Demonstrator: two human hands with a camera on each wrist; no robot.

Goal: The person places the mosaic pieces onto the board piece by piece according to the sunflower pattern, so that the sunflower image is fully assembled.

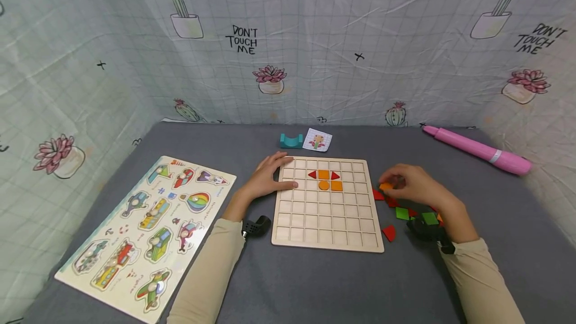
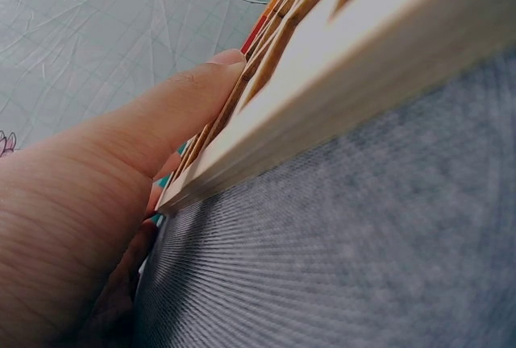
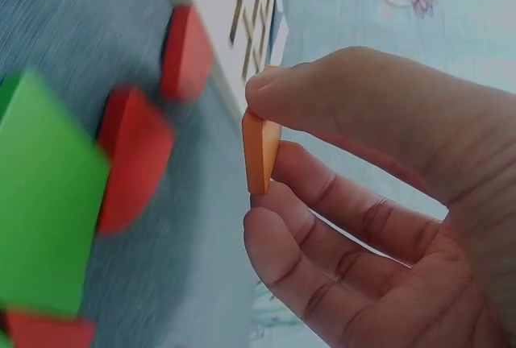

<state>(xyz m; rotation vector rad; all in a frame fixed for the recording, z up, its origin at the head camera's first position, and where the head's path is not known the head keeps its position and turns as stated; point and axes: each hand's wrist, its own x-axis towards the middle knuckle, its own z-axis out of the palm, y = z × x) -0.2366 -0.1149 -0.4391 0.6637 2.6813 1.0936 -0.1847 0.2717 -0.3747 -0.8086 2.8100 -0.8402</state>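
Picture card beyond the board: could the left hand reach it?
Probably yes: the left hand rests nearby on the board, though the teal block sits partly between hand and card.

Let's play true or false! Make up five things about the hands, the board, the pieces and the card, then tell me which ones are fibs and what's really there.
1. The right hand pinches an orange piece. True.
2. The left hand holds the pink stick. False: the left hand rests on the edge of the wooden board.
3. On the board, an orange square sits between two red triangles. True.
4. Every green piece is on the board. False: the green pieces in view lie off it, to its right.
5. The picture card is beside the teal stand. True.
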